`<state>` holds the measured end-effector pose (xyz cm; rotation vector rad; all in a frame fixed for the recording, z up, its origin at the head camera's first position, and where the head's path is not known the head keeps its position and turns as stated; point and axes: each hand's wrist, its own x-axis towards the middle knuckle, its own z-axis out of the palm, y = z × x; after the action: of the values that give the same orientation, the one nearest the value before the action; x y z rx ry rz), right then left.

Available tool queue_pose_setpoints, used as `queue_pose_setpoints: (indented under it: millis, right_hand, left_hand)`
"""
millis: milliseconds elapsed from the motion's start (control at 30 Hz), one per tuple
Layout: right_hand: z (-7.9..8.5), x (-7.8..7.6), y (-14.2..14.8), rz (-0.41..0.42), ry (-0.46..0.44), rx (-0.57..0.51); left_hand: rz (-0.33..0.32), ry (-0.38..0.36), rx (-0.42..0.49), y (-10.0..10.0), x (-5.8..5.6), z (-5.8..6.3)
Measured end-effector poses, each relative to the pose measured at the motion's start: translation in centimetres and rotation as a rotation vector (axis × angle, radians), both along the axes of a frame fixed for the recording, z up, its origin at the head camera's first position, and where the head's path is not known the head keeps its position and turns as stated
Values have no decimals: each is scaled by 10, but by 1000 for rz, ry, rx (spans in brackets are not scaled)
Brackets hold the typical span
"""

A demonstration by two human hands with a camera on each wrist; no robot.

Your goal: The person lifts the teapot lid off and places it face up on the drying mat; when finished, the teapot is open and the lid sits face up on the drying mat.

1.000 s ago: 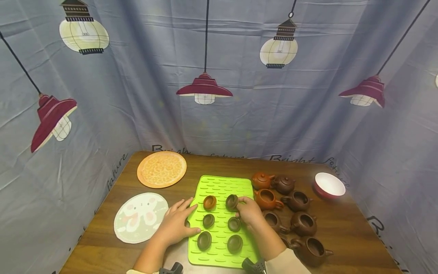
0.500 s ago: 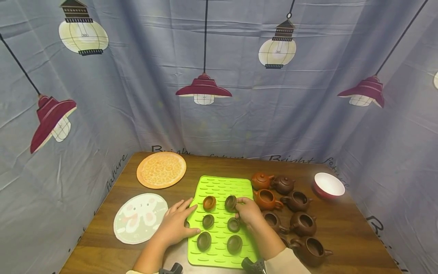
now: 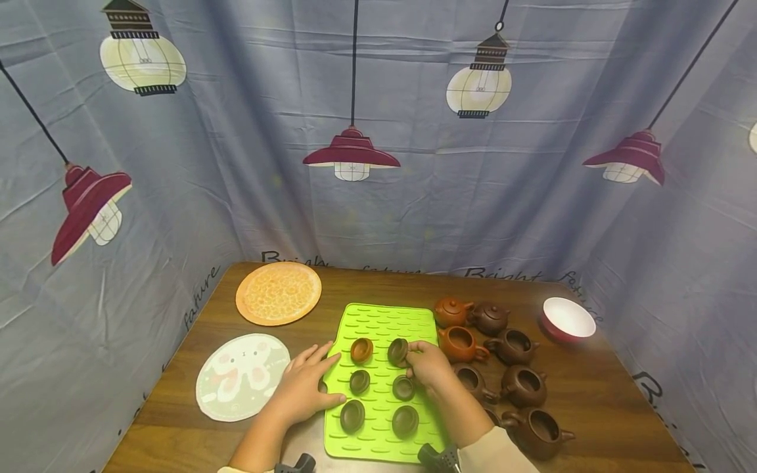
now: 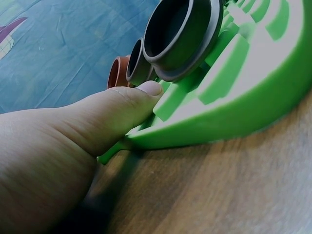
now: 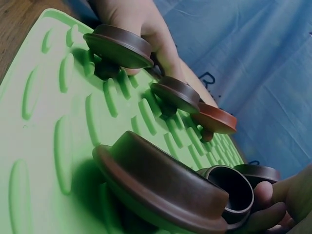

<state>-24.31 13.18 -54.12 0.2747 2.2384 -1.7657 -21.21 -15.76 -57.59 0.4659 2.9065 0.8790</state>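
Several small teapot lids lie upside down in two columns on a lime-green ribbed mat. Between thumb and fingers, my right hand pinches the dark brown lid at the top of the right column, which sits tilted. Just below that hand is a smaller brown lid. My left hand rests spread over the mat's left edge, its thumb lying on the rim in the left wrist view. Beside it are an orange-brown lid and two brown ones.
Lidless brown teapots crowd the table right of the mat, by my right forearm. Behind them stand two lidded teapots and a red bowl with a white inside. At left lie an orange round placemat and a rabbit-patterned one.
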Motion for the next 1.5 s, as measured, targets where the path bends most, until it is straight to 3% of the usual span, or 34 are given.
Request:
queue_pose_setpoints:
  millis: [500, 767, 900, 1000, 1200, 1300, 1500]
  right_hand:
    - [15, 5, 3, 43, -32, 0]
    - [37, 6, 17, 64, 30, 205]
    - [47, -4, 30, 31, 84, 204]
    - [52, -16, 43, 0, 141, 135]
    - [57, -39, 73, -117, 246, 90]
    - [56, -50, 88, -158, 255, 109]
    - [50, -68, 113, -136, 223, 189]
  left_hand:
    - [4, -16, 15, 0, 1, 3]
    - [7, -13, 5, 0, 1, 4]
    - [7, -12, 8, 0, 1, 4]
    - [9, -14, 9, 0, 0, 4]
    - [6, -12, 14, 1, 1, 2]
    - [5, -4, 14, 1, 1, 1]
    - [9, 7, 12, 1, 0, -1]
